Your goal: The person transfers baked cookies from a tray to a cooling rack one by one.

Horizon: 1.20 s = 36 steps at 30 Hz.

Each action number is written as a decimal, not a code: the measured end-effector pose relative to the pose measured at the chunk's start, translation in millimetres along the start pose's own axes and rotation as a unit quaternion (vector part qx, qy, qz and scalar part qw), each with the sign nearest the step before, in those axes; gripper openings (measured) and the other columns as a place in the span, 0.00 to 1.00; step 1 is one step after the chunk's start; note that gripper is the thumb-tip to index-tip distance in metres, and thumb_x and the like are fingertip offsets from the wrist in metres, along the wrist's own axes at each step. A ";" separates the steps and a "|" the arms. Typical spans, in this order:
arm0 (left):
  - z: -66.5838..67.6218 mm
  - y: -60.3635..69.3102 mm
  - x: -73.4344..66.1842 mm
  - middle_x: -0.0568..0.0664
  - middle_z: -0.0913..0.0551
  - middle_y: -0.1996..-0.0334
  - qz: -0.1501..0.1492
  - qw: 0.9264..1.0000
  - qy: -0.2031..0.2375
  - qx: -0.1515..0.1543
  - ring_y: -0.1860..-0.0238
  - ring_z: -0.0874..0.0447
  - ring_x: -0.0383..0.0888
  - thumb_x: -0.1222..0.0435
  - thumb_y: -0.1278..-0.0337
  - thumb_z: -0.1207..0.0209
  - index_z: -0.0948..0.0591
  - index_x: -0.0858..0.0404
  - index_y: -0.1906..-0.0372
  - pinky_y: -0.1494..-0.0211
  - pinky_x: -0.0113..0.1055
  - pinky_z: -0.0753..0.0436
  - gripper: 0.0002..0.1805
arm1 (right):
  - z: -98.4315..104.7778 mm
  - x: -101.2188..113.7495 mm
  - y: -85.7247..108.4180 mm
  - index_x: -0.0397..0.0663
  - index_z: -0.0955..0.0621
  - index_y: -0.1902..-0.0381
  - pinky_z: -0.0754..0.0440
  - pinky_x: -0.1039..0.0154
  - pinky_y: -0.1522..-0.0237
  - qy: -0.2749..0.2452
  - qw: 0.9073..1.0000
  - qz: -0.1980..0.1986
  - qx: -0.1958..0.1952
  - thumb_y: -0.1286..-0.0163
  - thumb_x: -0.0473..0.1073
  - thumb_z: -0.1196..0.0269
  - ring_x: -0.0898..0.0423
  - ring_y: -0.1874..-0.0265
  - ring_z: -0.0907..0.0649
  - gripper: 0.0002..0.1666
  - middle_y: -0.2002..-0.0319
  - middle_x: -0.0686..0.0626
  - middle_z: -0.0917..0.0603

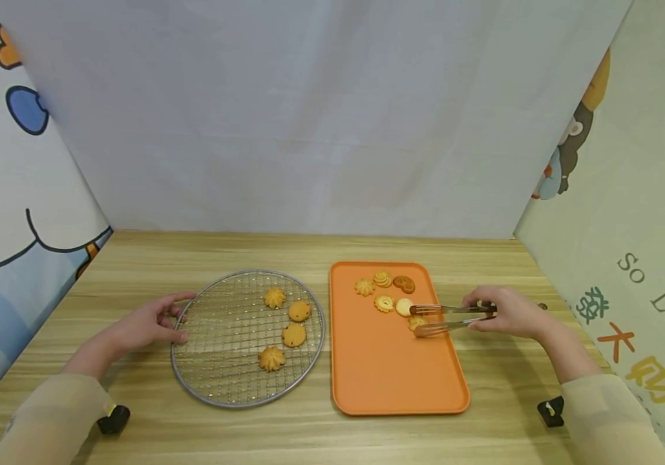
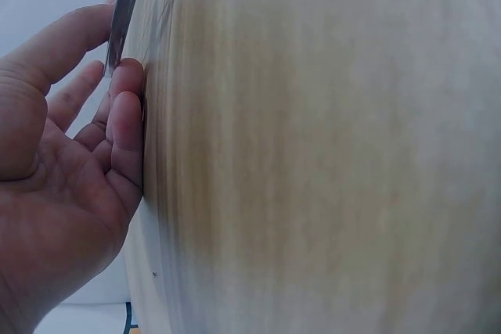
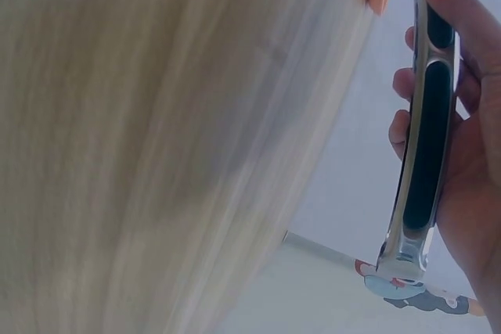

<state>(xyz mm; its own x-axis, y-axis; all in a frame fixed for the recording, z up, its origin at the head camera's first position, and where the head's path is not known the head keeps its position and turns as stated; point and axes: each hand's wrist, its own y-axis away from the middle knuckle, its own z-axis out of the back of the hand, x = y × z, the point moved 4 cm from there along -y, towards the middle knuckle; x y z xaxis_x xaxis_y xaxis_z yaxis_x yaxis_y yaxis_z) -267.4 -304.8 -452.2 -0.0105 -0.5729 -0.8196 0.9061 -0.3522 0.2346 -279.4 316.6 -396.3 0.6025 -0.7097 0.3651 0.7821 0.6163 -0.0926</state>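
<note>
In the head view my right hand (image 1: 506, 311) grips metal tongs (image 1: 454, 325) with brown tips, which are parted at a small cookie (image 1: 417, 322) on the orange tray (image 1: 399, 381). The right wrist view shows the fingers round the tongs' dark-inlaid handle (image 3: 429, 138). On the left, my left hand (image 1: 148, 323) holds the rim of a round wire rack (image 1: 233, 405) between thumb and fingers; the left wrist view shows the hand (image 2: 70, 131) at the metal rim (image 2: 125, 9). Several cookies lie on the rack, among them a star-shaped one (image 1: 271, 358).
More cookies, including a brown one (image 1: 404, 284) and a pale round one (image 1: 404, 307), lie on the tray's upper part. Both tray and rack stand on a wooden table (image 1: 239, 439). A grey-white curtain (image 1: 309, 129) hangs behind it, with printed sheets at both sides.
</note>
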 end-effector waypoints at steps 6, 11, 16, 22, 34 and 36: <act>0.0 0.3 -1.0 0.62 0.33 0.51 -0.001 1.000 -0.005 0.000 0.67 0.30 0.42 0.60 0.55 0.30 0.44 0.63 0.28 0.64 0.32 0.25 0.50 | -1.6 -0.8 -0.1 0.55 0.19 0.58 0.23 0.62 0.66 0.006 1.000 0.003 -0.006 0.45 0.47 0.29 0.57 0.67 0.21 0.16 0.62 0.57 0.17; -0.1 -0.3 -0.2 0.62 0.33 0.51 0.000 1.000 -0.002 0.002 0.67 0.30 0.42 0.60 0.54 0.30 0.44 0.62 0.28 0.64 0.32 0.25 0.50 | -3.1 -0.9 0.3 0.55 0.19 0.58 0.23 0.63 0.66 0.006 1.000 0.002 -0.008 0.45 0.47 0.28 0.58 0.67 0.21 0.17 0.62 0.57 0.17; 0.0 -0.8 0.5 0.62 0.33 0.52 0.000 1.000 -0.001 0.003 0.69 0.32 0.41 0.60 0.55 0.30 0.44 0.61 0.28 0.66 0.32 0.27 0.50 | -1.8 2.5 0.1 0.55 0.19 0.58 0.22 0.64 0.66 0.003 1.000 -0.003 -0.010 0.46 0.46 0.28 0.58 0.67 0.20 0.17 0.62 0.57 0.17; 0.2 -0.8 0.3 0.62 0.33 0.52 0.002 1.000 -0.001 0.002 0.69 0.31 0.41 0.60 0.55 0.30 0.44 0.61 0.28 0.66 0.32 0.26 0.50 | 3.8 11.7 -2.8 0.52 0.19 0.57 0.21 0.65 0.67 -0.031 0.999 -0.008 -0.005 0.46 0.44 0.28 0.54 0.67 0.21 0.18 0.61 0.53 0.17; -0.2 -0.8 0.5 0.62 0.33 0.52 0.003 1.000 -0.009 0.000 0.69 0.29 0.41 0.60 0.54 0.30 0.44 0.62 0.28 0.66 0.32 0.26 0.49 | 16.4 28.0 -17.6 0.54 0.19 0.58 0.22 0.66 0.70 -0.030 0.999 0.021 -0.003 0.44 0.45 0.29 0.60 0.70 0.23 0.16 0.62 0.54 0.17; -0.4 -1.0 0.8 0.62 0.33 0.52 0.002 1.000 -0.008 0.001 0.70 0.30 0.41 0.60 0.54 0.30 0.44 0.62 0.28 0.66 0.32 0.27 0.49 | 19.5 31.5 -19.9 0.54 0.19 0.58 0.22 0.67 0.70 -0.022 0.999 0.031 -0.008 0.44 0.45 0.29 0.62 0.70 0.24 0.16 0.63 0.55 0.17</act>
<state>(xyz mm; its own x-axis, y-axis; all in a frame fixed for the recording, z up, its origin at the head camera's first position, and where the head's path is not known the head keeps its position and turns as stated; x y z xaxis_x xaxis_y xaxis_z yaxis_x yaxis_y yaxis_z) -268.2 -304.6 -453.3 -0.0142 -0.5866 -0.8098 0.9056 -0.3508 0.2383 -279.2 288.6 -364.9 0.6430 -0.6544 0.3979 0.7458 0.6531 -0.1312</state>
